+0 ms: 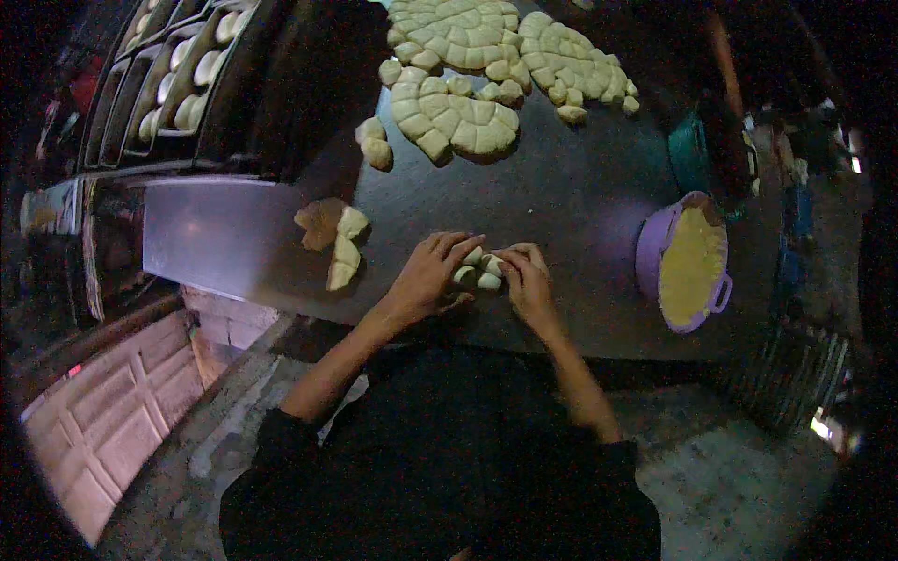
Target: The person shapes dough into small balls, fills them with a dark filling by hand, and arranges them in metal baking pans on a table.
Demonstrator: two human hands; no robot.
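A small cluster of pale dough pieces (488, 280) lies on the dark table near its front edge, between my two hands. My left hand (433, 274) cups the cluster from the left, fingers reaching over its far side and thumb at the near side. From the right, my right hand (530, 283) presses bent fingers against the same pieces; its fingertips are partly hidden. To the left, a short strip of dough pieces (345, 252) rests beside a brown patch (321, 222).
Large slabs of dough cut into pieces (456, 114) cover the table's far side. A purple basin (650, 251) with yellowish contents stands at the right. Dark baking pans (140, 86) holding dough rolls sit far left. A pale panelled door (108, 407) shows at lower left.
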